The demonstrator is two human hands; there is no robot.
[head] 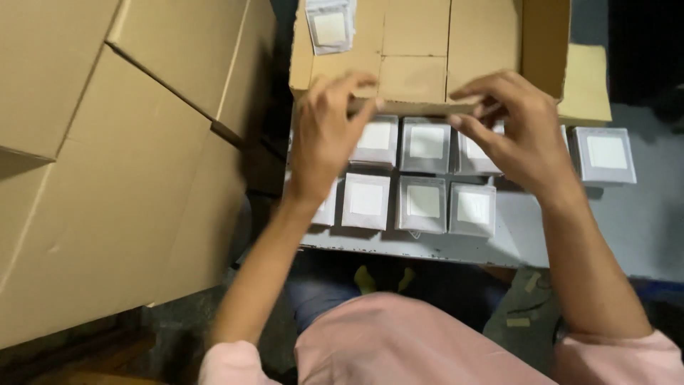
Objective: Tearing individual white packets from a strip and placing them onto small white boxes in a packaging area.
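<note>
1. Left hand [324,135]: raised over the rear row of packets, fingers loosely spread and curled, thumb reaching toward the front lip of the cardboard box [420,50]. It was not clear whether the fingers pinched anything.
2. Right hand [516,128]: fingers bent and drawn close together over the right part of the rear row; whether they pinched a packet could not be told.
3. Small square packets [425,146]: grey-framed with white centres, laid flat in 2 rows on the grey counter [641,228], edges touching or just beside each other. 1 more packet [605,155] lay apart at the right.
4. Loose packet in the box [330,27]: lying at the rear left of the open cardboard box, which stood just behind the rows.
5. Large cartons [107,164]: stacked at the left, near the left forearm.
6. Risk, judged: the front row lay near the counter's worn near edge, so a brushing wrist could push a packet off onto the lap.
7. Risk, judged: packets sat tight together, so lifting 1 could drag or skew its neighbour.
8. Risk, judged: the low box lip stood close to both hands and could catch a packet.
</note>
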